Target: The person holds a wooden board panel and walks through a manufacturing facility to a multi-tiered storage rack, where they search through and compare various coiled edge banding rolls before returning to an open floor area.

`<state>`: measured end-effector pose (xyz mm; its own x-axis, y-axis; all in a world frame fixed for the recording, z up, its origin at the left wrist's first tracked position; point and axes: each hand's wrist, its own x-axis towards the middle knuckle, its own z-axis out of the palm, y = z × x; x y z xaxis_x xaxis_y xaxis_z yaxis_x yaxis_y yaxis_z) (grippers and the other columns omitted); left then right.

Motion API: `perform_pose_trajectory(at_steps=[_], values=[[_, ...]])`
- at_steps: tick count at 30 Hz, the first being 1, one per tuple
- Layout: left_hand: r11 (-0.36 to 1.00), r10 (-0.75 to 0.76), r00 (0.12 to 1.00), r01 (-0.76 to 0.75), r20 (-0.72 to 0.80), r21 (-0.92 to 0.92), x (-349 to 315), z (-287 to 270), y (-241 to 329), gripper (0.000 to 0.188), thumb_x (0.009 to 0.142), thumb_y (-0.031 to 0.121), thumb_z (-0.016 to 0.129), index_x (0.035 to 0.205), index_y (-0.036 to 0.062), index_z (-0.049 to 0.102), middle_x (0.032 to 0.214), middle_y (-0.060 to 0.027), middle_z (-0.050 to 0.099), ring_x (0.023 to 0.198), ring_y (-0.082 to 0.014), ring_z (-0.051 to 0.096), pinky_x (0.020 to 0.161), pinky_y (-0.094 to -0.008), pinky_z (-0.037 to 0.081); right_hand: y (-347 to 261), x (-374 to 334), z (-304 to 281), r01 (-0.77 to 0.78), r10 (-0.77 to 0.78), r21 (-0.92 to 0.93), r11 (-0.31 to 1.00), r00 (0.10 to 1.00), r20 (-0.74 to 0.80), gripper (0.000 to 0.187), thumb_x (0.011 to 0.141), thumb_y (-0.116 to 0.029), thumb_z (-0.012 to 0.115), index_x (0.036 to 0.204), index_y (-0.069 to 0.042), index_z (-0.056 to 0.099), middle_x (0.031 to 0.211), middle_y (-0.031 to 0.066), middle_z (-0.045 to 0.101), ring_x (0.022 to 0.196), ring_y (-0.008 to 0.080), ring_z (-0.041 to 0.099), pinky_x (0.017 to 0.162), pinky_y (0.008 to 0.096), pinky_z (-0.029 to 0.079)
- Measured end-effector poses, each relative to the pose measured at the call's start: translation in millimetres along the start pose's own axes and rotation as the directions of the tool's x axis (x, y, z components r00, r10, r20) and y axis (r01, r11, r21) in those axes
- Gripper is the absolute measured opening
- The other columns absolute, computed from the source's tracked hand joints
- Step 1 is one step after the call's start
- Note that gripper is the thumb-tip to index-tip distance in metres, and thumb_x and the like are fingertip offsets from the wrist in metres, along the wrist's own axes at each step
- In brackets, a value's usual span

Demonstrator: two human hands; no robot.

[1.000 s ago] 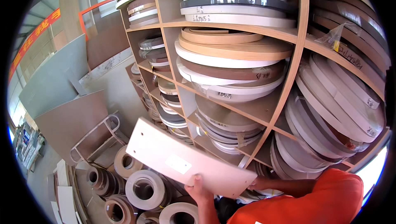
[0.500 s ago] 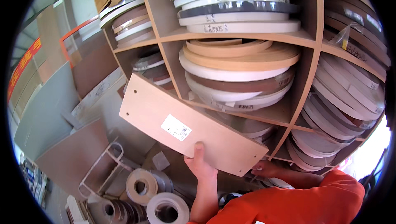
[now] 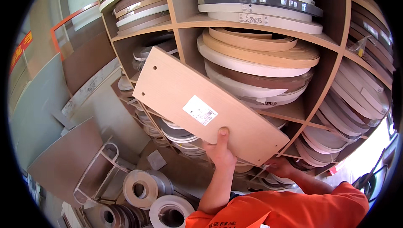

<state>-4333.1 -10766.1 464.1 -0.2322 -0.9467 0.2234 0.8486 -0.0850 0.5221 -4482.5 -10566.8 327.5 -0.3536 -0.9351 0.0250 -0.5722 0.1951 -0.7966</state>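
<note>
A pale wood-grain board [image 3: 172,87] is held up at a slant, its upper end to the left. Small dark holes show near its ends, and a white label [image 3: 200,110] is stuck on its face. My left hand [image 3: 221,152] grips the lower long edge, thumb pressed flat on the face and fingers hidden behind. Just by the board's lower right corner is my right hand [image 3: 280,166], fingers drawn together. Whatever it may hold is too small to make out, and I cannot tell whether it touches the board.
Ahead, a wooden shelf unit [image 3: 191,23] holds stacked rolls of edge banding [image 3: 260,51]. More rolls [image 3: 171,212] stand on the floor at lower left, beside a white metal frame [image 3: 90,177]. Large sheet panels [image 3: 44,98] lean along the left.
The board and both hands have shifted right in view, with the board's upper end higher. The shelves also sit farther right, and more low rolls show beneath the board.
</note>
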Motion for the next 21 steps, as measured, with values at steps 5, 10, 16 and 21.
perform_pose_trajectory(at_steps=[5,10,16,21], values=[[0.998,0.016,0.998,-0.02,0.061,0.065,-6,-3,1,0.055,0.078,0.021,0.074,0.12,-0.0044,0.048,0.11,-0.0122,0.058,0.097,-0.0223,0.059,0.084,-0.036,0.049,20,-18,14,-0.047,0.051,0.059,0.997,0.997,-0.055,0.034,0.081,-0.016,0.068,0.112,-0.003,0.063,0.098,0.015,0.067,0.09,0.0208,0.066,0.079,0.0324,0.052],[0.999,0.033,0.997,-0.036,0.071,0.04,-24,5,3,0.047,0.078,0.018,0.071,0.115,-0.0051,0.052,0.106,-0.0102,0.059,0.093,-0.019,0.059,0.082,-0.0321,0.047,22,-43,14,-0.016,0.027,0.101,0.995,0.994,-0.108,0.03,0.08,-0.013,0.067,0.108,-0.001,0.064,0.094,0.0152,0.068,0.089,0.0211,0.066,0.08,0.0318,0.052],[0.999,0.046,0.998,-0.046,0.04,0.006,-37,5,3,0.045,0.077,0.016,0.068,0.115,-0.0058,0.053,0.105,-0.0111,0.059,0.093,-0.0198,0.058,0.082,-0.0327,0.047,22,-57,5,-0.037,0.053,0.136,0.99,0.992,-0.117,0.03,0.081,-0.011,0.065,0.108,-0.001,0.064,0.097,0.0149,0.067,0.09,0.0217,0.066,0.082,0.0316,0.051],[0.995,0.097,0.994,-0.097,0.042,-0.002,-47,0,7,0.049,0.077,0.015,0.068,0.118,-0.0055,0.05,0.109,-0.0124,0.058,0.095,-0.0227,0.058,0.083,-0.0363,0.048,34,-52,2,-0.012,0.029,0.14,0.99,0.993,-0.115,0.033,0.081,-0.016,0.067,0.11,-0.001,0.063,0.102,0.0161,0.066,0.094,0.0227,0.065,0.083,0.0321,0.051]])
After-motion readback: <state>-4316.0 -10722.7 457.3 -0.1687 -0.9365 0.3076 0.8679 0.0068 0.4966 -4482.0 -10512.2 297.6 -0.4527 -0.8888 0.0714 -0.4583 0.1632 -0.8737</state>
